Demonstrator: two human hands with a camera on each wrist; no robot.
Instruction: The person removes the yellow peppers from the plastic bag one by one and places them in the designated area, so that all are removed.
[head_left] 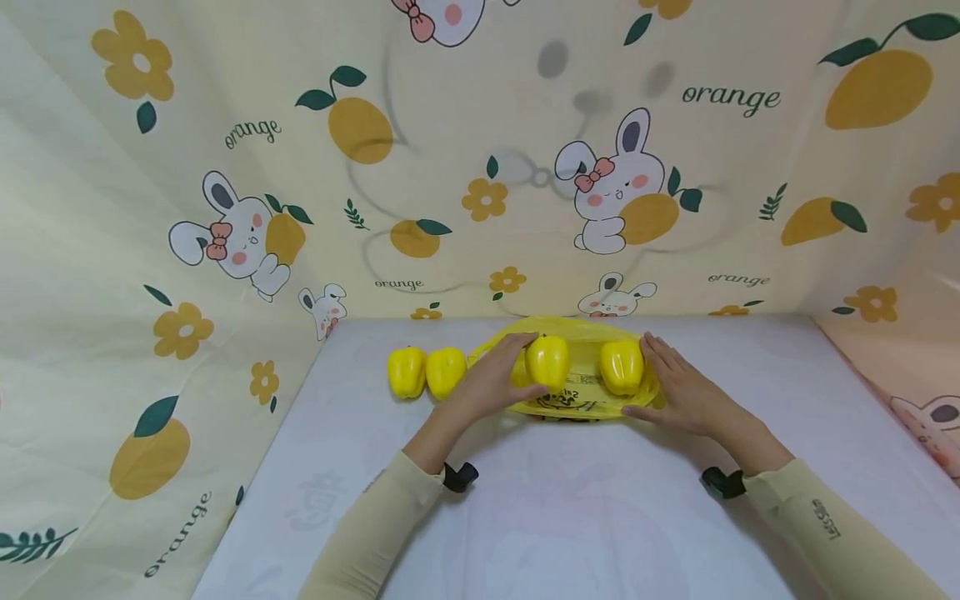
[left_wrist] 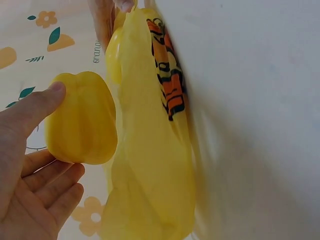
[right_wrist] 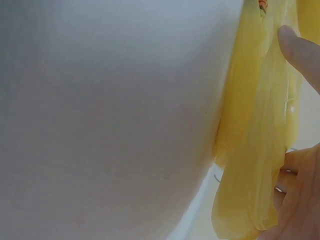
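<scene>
My left hand point(head_left: 487, 379) holds a yellow bell pepper point(left_wrist: 82, 120) between thumb and fingers, over the left part of a spread yellow plastic bag point(left_wrist: 150, 165). At the bag's right end, my right hand point(head_left: 686, 396) holds its side, thumb at the front and fingers toward the back. A second bell pepper point(head_left: 622, 367) lies at the bag's mouth, close to the right fingers. Printed lettering shows on the bag's front. Two more yellow bell peppers, one at the far left point(head_left: 407, 372) and one beside it point(head_left: 446, 372), sit left of the bag.
A white-covered table point(head_left: 555, 508) carries everything. Behind it and at both sides hangs a cream cloth point(head_left: 450, 75) printed with rabbits, oranges and flowers. Each wrist wears a black strap, one on the left point(head_left: 460, 477) and one on the right point(head_left: 723, 482).
</scene>
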